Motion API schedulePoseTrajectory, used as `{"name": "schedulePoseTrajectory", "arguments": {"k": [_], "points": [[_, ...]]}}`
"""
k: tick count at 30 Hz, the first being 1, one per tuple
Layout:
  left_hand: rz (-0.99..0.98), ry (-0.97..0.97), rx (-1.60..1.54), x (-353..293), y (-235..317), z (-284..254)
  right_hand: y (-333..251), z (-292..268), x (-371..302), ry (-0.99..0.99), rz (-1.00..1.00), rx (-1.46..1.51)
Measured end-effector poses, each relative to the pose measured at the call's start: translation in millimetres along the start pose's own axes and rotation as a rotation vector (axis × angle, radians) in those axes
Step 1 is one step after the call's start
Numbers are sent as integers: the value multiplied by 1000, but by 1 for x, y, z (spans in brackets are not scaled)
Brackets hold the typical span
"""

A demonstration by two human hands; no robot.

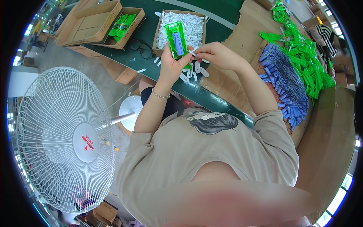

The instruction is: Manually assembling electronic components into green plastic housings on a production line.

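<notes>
My left hand [172,63] is closed round a bright green plastic shell [173,28], held upright above the table's front edge. Inside the shell lies a blue-violet elongated piece [177,42]. Close beside it, my right hand [216,53] pinches a small white plastic piece [193,52] between thumb and fingers, near the shell's lower right side. Several loose white pieces [204,72] lie on the table just below both hands. Directly beyond the shell stands a shallow cardboard box [155,42] heaped with similar white pieces.
Cardboard trays [81,39], one with green parts [123,26], stand at the far left. Black-framed glasses [142,48] lie near them. Blue pieces [283,75] and green shells [312,72] are piled at right. A large white fan [66,140] stands on my left.
</notes>
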State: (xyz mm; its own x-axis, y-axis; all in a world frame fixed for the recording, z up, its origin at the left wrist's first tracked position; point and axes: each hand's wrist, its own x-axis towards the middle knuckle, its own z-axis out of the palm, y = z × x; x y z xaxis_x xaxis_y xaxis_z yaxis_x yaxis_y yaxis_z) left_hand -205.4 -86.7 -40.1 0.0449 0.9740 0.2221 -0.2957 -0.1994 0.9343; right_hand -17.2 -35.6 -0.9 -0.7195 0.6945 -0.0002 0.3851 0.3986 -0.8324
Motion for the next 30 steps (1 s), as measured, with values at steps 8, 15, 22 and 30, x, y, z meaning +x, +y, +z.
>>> {"name": "schedulePoseTrajectory", "arguments": {"k": [8,15,22,30], "points": [[-132,83,-210,-10,-12,20,-8,19,-36,229,111,75],[-199,-51,6,-25,-20,32,17,6,-51,527,153,346],[-297,-244,161,-39,-18,54,6,-5,-53,450,232,248],[-443,-440,199,-39,-20,49,-3,-22,-64,333,419,-292]]}}
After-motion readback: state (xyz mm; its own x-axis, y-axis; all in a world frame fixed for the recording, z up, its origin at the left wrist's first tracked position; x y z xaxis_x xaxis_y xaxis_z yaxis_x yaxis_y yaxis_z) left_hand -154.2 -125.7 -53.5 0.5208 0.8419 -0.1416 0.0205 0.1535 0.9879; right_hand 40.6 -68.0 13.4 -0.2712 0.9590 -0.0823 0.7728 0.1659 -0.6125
